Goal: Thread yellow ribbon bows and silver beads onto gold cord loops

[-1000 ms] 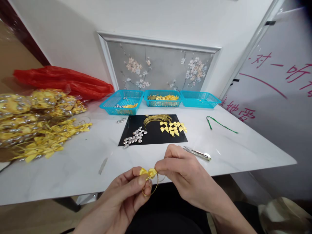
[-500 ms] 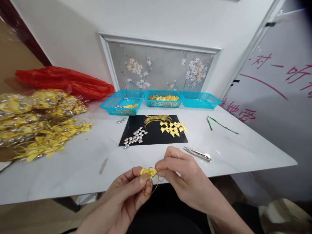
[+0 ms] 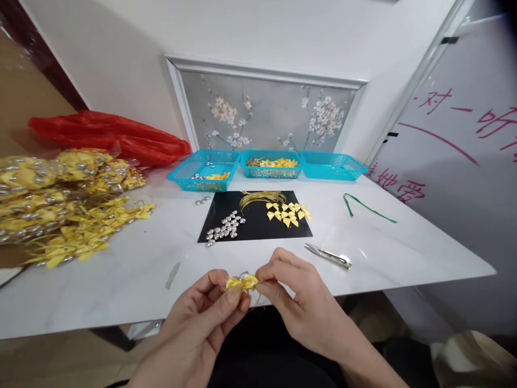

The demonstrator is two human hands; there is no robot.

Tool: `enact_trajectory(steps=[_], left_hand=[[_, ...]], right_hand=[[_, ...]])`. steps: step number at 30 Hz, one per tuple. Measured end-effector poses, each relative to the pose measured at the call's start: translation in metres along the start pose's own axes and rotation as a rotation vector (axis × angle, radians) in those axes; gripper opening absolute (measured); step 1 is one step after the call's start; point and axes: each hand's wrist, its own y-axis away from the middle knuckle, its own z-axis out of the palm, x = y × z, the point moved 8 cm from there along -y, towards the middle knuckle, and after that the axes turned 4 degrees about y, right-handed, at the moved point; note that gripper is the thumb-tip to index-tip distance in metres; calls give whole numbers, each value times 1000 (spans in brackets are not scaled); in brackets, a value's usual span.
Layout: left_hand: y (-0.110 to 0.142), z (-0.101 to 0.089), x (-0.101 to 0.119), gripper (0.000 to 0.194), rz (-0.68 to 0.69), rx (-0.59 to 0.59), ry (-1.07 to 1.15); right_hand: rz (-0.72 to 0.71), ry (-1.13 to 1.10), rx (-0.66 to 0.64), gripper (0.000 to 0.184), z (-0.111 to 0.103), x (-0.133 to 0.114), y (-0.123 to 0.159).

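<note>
In front of the black mat (image 3: 256, 227), over the desk's (image 3: 133, 275) near edge, the left hand (image 3: 204, 310) pinches 1 end of a yellow bow (image 3: 250, 282) and the right hand (image 3: 302, 304) pinches the other. Scissors (image 3: 328, 256) lie just off the mat's near right corner; 3 blue baskets (image 3: 271, 173) stand behind the mat.

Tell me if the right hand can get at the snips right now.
Probably yes: the snips lie just beyond the right hand with nothing on top, though that hand pinches the yellow bow.
</note>
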Motion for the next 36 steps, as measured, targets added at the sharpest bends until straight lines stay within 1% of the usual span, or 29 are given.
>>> enact_trajectory(steps=[3, 6, 10, 13, 17, 22, 29, 36], left_hand=[[0, 0, 2, 20, 33, -18, -14], [0, -5, 2, 21, 35, 0, -10], [-2, -11, -5, 20, -29, 11, 32], [-3, -14, -10, 19, -83, 50, 69], [0, -11, -12, 20, -142, 67, 81], [3, -8, -12, 19, -187, 38, 72], [-3, -13, -15, 16, -176, -15, 68], [4, -4, -5, 17, -100, -24, 46]], right_hand=[[-6, 28, 7, 16, -1, -1, 2], [-18, 32, 3, 20, 0, -1, 2], [-35, 17, 8, 22, 0, 1, 3], [-53, 8, 6, 24, 0, 2, 3], [-82, 30, -7, 24, -1, 1, 2], [-131, 62, -22, 22, -2, -2, -3], [-169, 112, -15, 22, -2, -6, -3], [-134, 133, -29, 23, 0, -8, 0]])
